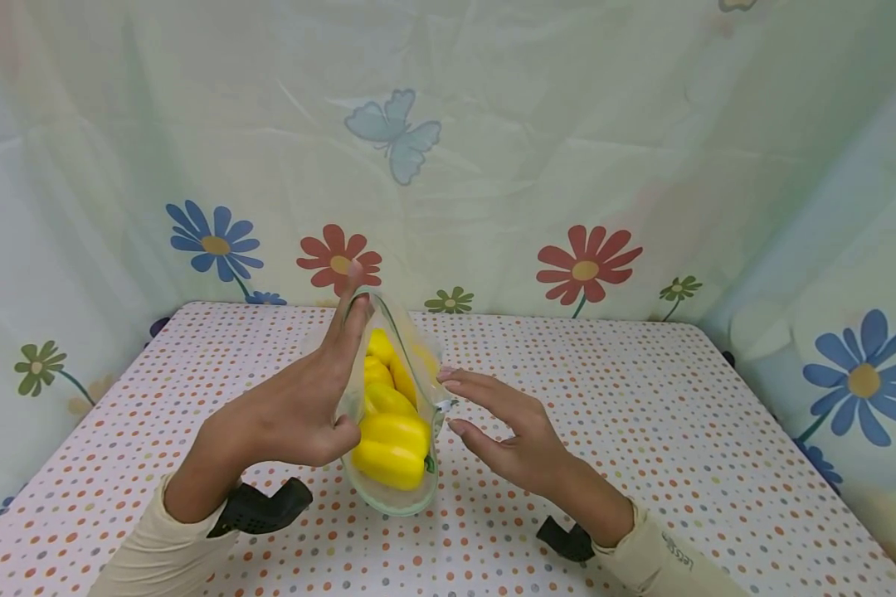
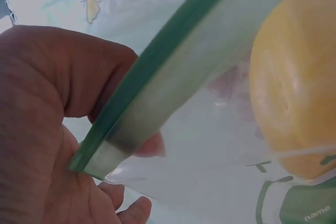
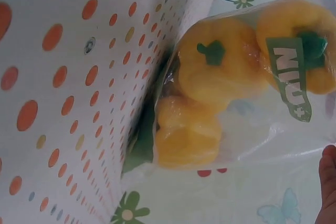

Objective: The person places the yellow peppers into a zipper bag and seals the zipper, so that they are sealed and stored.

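Observation:
A clear zip bag (image 1: 390, 504) with a green rim stands on the table, its mouth spread wide toward me. Several yellow bell peppers (image 1: 391, 452) are inside, one with its green stem facing right. My left hand (image 1: 291, 414) is at the bag's left side, its fingers reaching to the far corner of the rim. In the left wrist view the green zip strip (image 2: 134, 82) crosses the hand, and a bent finger shows behind it through the plastic. To the right, my right hand (image 1: 511, 431) holds nothing, with its fingers apart and fingertips close beside the bag's printed wall.
A spotted cloth (image 1: 642, 398) covers the table. Behind it and at both sides hangs a pale curtain (image 1: 493, 166) with flowers and butterflies. Dark wrist mounts (image 1: 269, 507) sit under both wrists, at the ends of beige sleeves.

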